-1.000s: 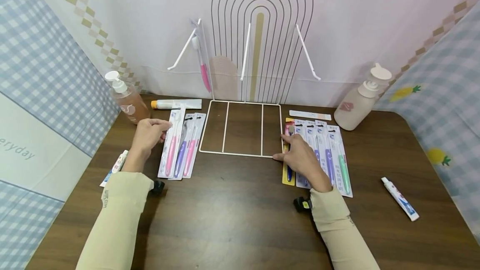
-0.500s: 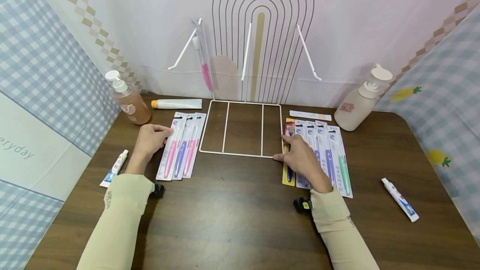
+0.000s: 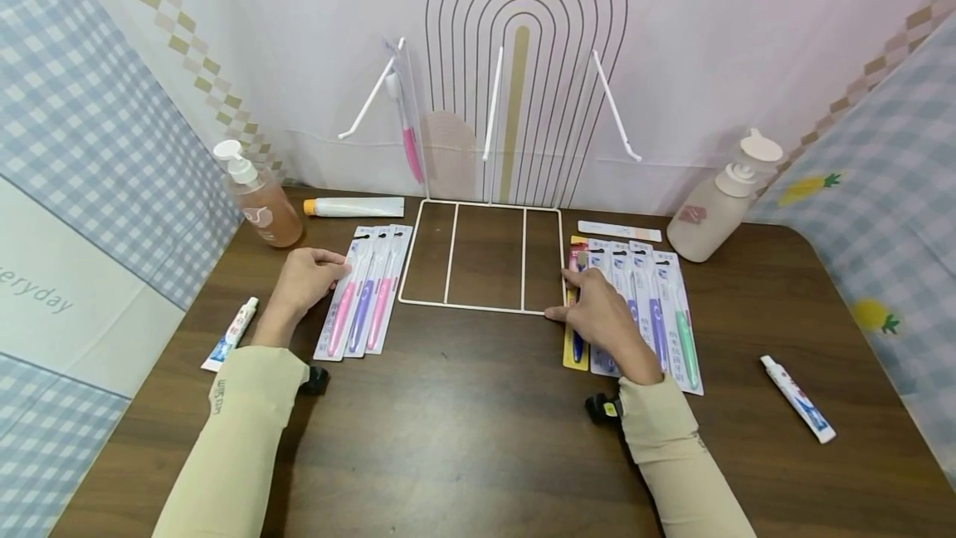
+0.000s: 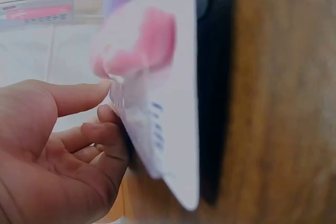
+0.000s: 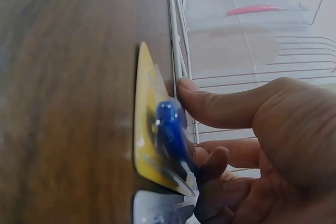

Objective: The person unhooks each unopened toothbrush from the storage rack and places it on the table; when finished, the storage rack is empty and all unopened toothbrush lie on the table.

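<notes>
My left hand (image 3: 302,282) pinches the left edge of a packaged toothbrush (image 3: 343,314) with a pink handle. In the left wrist view, thumb and forefinger meet at its clear plastic (image 4: 116,95). Two more packs, one purple-handled (image 3: 362,315) and one pink-handled (image 3: 380,312), lie close against it on the right. My right hand (image 3: 595,310) holds the front right corner of the white wire rack (image 3: 485,308), thumb and forefinger on its bars. Beneath that hand lies a yellow-backed toothbrush pack (image 3: 573,355); the hand partly hides it and its neighbour.
Three prongs (image 3: 493,102) jut from the rack; a pink toothbrush pack (image 3: 410,148) hangs on the left one. Pump bottles stand at back left (image 3: 267,210) and back right (image 3: 709,214). Toothpaste tubes (image 3: 354,207) (image 3: 231,335) (image 3: 799,401) and more toothbrush packs (image 3: 683,330) lie on the table.
The pink toothbrush pack in my left hand has come down from a raised, tilted pose to lie in line with the other two, then shifted slightly right. My right hand stays put.
</notes>
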Demonstrator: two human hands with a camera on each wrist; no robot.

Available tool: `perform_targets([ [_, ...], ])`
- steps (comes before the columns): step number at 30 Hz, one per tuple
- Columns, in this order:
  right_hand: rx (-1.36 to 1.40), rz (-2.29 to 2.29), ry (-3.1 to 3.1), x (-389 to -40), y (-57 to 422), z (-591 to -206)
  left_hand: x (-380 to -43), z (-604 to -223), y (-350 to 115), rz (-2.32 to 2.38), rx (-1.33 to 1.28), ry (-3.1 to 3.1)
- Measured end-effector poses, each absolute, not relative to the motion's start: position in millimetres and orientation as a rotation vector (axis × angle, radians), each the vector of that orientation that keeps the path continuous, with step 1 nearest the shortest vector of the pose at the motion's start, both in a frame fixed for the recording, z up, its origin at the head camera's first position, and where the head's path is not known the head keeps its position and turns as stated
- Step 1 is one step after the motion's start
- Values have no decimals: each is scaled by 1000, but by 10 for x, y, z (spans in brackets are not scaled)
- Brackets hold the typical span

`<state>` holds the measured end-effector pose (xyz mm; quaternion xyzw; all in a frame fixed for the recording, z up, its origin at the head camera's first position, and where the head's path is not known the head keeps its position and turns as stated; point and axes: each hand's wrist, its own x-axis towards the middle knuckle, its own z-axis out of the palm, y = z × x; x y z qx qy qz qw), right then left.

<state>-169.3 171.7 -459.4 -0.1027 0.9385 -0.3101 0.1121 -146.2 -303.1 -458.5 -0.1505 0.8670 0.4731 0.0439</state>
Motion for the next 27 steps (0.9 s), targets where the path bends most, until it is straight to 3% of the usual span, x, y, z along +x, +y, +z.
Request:
perform_targets([
  [6, -270, -887, 2731, -1618, 1639, -4406, -1351, -4423, -2922, 1417, -399, 2646],
  [18, -257, -894, 2723, -1611, 1637, -4423, -1315, -4426, -2924, 1427, -335, 2648],
  [27, -276, -898, 2757, -1753, 1748, -4724, -1280, -4412, -2916, 1416, -302, 2667],
])
